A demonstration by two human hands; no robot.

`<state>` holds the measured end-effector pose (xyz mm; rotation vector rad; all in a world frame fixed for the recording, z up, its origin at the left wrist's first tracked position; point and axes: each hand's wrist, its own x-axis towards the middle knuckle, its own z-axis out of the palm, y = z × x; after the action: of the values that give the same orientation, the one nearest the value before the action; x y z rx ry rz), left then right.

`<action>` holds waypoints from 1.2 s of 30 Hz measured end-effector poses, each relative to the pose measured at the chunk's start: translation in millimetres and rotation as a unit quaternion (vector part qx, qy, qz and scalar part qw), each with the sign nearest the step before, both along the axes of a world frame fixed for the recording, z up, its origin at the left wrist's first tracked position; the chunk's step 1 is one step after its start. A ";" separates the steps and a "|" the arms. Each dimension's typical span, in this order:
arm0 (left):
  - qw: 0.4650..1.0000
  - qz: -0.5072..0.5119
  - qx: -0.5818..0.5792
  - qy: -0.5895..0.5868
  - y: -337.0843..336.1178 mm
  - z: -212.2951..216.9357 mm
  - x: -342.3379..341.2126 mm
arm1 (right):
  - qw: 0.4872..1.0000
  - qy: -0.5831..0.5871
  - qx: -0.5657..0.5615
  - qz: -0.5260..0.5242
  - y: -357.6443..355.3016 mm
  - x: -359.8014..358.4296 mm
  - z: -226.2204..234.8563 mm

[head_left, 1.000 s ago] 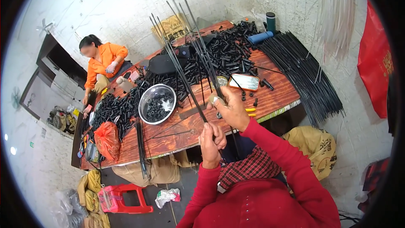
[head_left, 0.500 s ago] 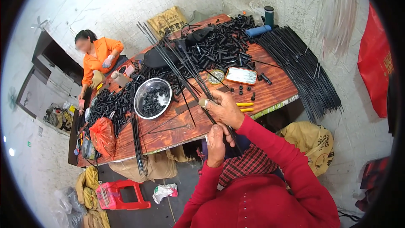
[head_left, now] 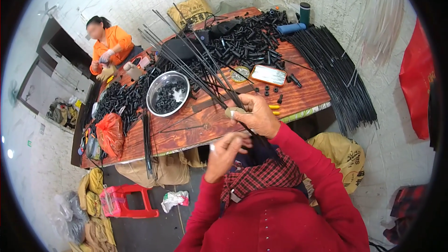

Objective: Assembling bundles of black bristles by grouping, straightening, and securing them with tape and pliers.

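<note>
A bundle of long thin black rods (head_left: 212,86) is gripped in my right hand (head_left: 259,114), its fingers wrapped round it above the table's near edge. The rods' far ends fan out over the table, and their near ends hang over my lap. On the right thumb sits a tan, rounded cover (head_left: 234,113). My left hand (head_left: 226,155) is just below and left of the bundle, fingers loosely bent and apart, apparently holding nothing. Something white is wrapped at one of its fingers. A plaid cloth (head_left: 266,175) lies across my lap.
The wooden table (head_left: 184,137) bears a metal bowl (head_left: 168,94) of small black parts, a heap of black tubular pieces (head_left: 247,42), a tin (head_left: 268,75) and yellow handles (head_left: 274,107). More rods (head_left: 333,74) overhang at right. A co-worker in orange (head_left: 112,44) sits far left.
My left hand has come off the rods and moved slightly down and left, its fingers loosening. The rods' far ends have spread wider. The co-worker's hands have come closer together.
</note>
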<state>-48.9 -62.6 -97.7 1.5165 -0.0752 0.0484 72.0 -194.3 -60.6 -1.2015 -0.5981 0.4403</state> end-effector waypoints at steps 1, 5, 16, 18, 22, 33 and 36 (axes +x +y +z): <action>0.999 0.043 0.029 -0.009 11.2 9.7 -0.7 | 1.000 -0.003 -0.011 0.003 -1.1 -0.2 0.1; 0.982 0.175 -0.050 -0.052 26.6 36.5 11.9 | 0.999 -0.020 0.000 0.033 -7.8 -9.0 3.7; 0.971 0.207 -0.080 -0.088 19.3 44.9 37.7 | 0.996 -0.041 -0.061 0.042 -13.9 -23.6 8.4; 0.974 0.197 -0.072 -0.082 23.3 43.2 37.9 | 0.996 -0.046 -0.068 0.041 -14.7 -22.5 5.4; 0.976 0.179 -0.095 -0.085 24.7 44.3 41.1 | 0.997 -0.013 -0.064 0.038 -11.5 -19.2 -4.0; 0.969 0.209 -0.113 -0.071 25.5 39.2 46.1 | 0.994 -0.035 -0.098 0.035 -14.0 -9.8 -12.7; 0.964 0.218 -0.128 -0.077 31.0 35.8 49.0 | 0.988 -0.105 -0.115 0.010 -16.4 -9.3 -10.3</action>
<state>0.1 -31.7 -61.9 1.2438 0.1383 0.5104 62.7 -210.8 -70.9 -1.4749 -0.7564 0.4100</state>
